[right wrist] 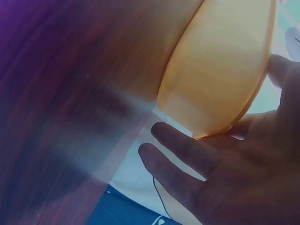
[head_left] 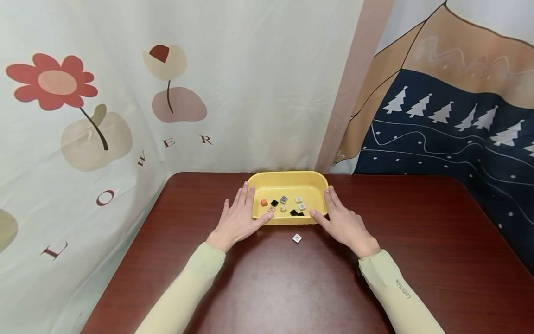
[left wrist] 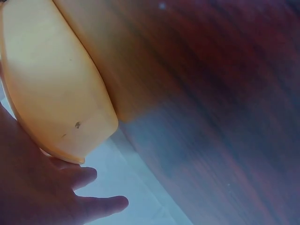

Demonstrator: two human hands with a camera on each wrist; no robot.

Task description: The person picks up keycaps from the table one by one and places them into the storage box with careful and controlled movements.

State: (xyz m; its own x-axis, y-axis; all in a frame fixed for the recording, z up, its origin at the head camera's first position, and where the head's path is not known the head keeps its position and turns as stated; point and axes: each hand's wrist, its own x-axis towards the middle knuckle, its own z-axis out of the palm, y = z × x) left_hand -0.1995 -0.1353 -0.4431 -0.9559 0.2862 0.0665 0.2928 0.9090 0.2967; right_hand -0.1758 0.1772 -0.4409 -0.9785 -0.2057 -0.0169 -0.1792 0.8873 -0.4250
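A yellow plastic basin [head_left: 288,178] stands near the table's far edge. Inside it lie several small square pieces that look like keycaps, among them an orange one [head_left: 264,202], a grey-blue one [head_left: 283,199] and a white one [head_left: 302,207]. My left hand [head_left: 238,218] touches the basin's left side with straight fingers, its thumb at the front rim. On the opposite side my right hand [head_left: 344,223] rests likewise, thumb at the front rim. In the right wrist view, two fingers [right wrist: 176,164] extend free of the basin wall [right wrist: 211,70]. One white keycap [head_left: 297,238] lies on the table in front.
The dark red-brown wooden table [head_left: 288,297] extends around the basin. Behind it hangs a pale curtain [head_left: 267,93] printed with flowers and letters. A navy cloth [head_left: 442,139] with white trees hangs at the right.
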